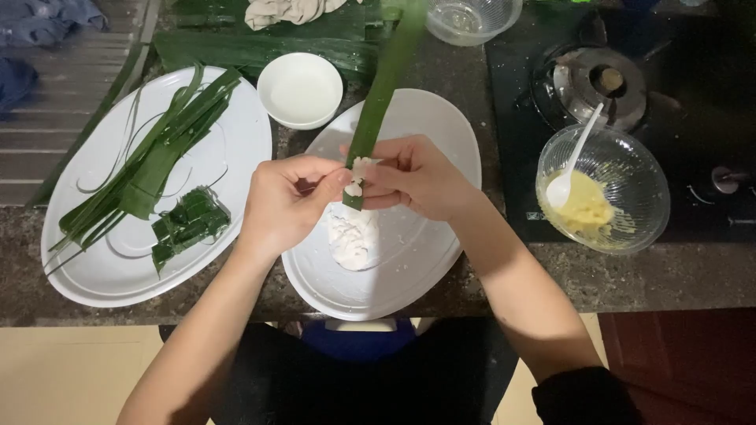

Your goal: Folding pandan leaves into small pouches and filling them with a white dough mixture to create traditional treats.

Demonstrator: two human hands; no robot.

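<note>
My left hand [285,203] and my right hand [415,178] meet over a white oval plate [441,260], together holding a long green leaf strip [383,86] that rises away from me. A small lump of white dough [358,169] sits on the strip's near end, pinched between the fingers of both hands. On the plate below lies a patch of white dough [352,238].
A second white oval plate [87,260] at left carries loose green leaf strips [150,169] and several folded leaf parcels [189,222]. Behind are a white bowl [300,89] and large leaves [260,43]. At right, a glass bowl [630,185] with yellow filling and a white spoon [568,175], beside a stove burner [598,83].
</note>
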